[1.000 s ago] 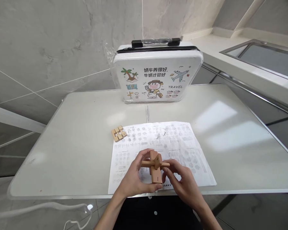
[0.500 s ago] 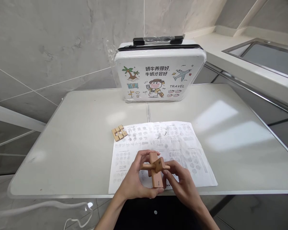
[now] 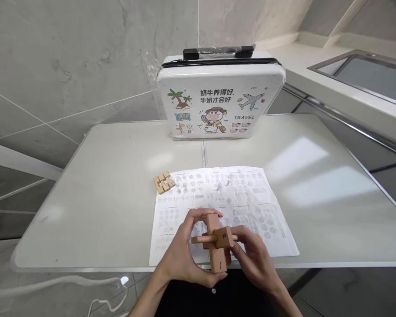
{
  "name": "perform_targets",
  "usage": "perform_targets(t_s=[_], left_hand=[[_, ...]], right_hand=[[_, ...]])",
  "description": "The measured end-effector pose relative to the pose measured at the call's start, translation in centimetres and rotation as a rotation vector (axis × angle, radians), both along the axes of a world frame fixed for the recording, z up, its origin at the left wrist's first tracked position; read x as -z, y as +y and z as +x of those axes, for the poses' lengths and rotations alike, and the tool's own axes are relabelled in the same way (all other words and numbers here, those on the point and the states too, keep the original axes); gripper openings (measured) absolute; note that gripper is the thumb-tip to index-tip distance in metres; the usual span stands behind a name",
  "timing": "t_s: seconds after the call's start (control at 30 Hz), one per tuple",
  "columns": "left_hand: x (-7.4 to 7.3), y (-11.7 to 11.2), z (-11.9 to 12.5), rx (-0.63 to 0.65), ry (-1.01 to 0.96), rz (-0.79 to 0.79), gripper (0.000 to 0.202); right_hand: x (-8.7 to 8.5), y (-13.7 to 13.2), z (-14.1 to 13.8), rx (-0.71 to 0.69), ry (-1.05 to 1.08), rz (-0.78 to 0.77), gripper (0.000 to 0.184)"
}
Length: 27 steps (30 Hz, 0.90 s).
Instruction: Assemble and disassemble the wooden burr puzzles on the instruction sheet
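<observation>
A wooden interlocking puzzle (image 3: 217, 243) made of crossed bars is held above the near table edge; two of its bar ends show printed digits. My left hand (image 3: 183, 256) wraps around its left side, thumb under the upright bar and fingers over the top. My right hand (image 3: 254, 257) grips the right side of the puzzle with curled fingers. Beneath the hands lies a printed instruction sheet (image 3: 244, 198). A few loose wooden puzzle pieces (image 3: 163, 182) sit bunched together at the sheet's far left corner, away from both hands.
A white suitcase-shaped case (image 3: 218, 99) with cartoon prints and a black handle stands at the back of the white table (image 3: 102, 198). A counter with a sink (image 3: 363, 75) runs along the right. A white cable (image 3: 95, 304) lies on the floor at lower left.
The puzzle has been turned in my hands and brought lower and nearer, so a numbered cube end now faces the camera. The loose pieces and sheet stay put.
</observation>
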<state>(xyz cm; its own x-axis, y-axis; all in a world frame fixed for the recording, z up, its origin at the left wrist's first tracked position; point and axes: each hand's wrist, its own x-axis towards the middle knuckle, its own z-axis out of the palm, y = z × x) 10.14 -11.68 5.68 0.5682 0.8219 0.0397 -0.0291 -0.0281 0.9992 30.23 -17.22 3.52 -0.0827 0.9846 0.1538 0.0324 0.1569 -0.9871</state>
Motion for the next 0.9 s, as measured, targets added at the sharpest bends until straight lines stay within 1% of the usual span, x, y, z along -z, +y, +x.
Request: perform_targets(t_s=[0.1,0.27,0.33,0.43,0.5,0.6,0.73,0.83,0.9], left_hand=[[-0.2,0.1,0.1,0.017,-0.012,0.02,0.103],[-0.7,0.1,0.1,0.015,0.018,0.044,0.103],[-1.0,0.0,-0.1,0.018,0.053,0.055,0.103],[-1.5,0.0,-0.2,0.044,0.096,0.068,0.106],[-1.7,0.0,-0.1,0.052,0.086,0.07,0.106],[-1.6,0.0,0.4,0.031,0.059,0.046,0.101],[-1.2,-0.1,1.0,0.004,0.054,-0.018,0.099],[-1.0,-0.2,1.2,-0.003,0.086,-0.007,0.1],[-1.0,-0.2,1.3,-0.007,0.101,0.012,0.099]], right_hand=[[0.0,0.3,0.5,-0.055,0.018,0.038,0.014],[-0.2,0.3,0.9,-0.067,-0.022,0.061,0.013],[-0.5,0.3,1.1,-0.08,-0.114,0.063,0.014],[-0.9,0.1,1.3,-0.105,-0.313,0.095,0.02],[-0.9,-0.1,1.2,-0.111,-0.379,0.112,0.022],[-0.5,-0.5,0.7,-0.099,-0.324,0.085,0.024],[0.0,-0.8,-0.1,-0.061,-0.189,-0.008,0.025],[0.1,-0.8,-0.4,-0.037,-0.141,-0.066,0.029],[0.1,-0.8,-0.5,-0.019,-0.126,-0.077,0.03]])
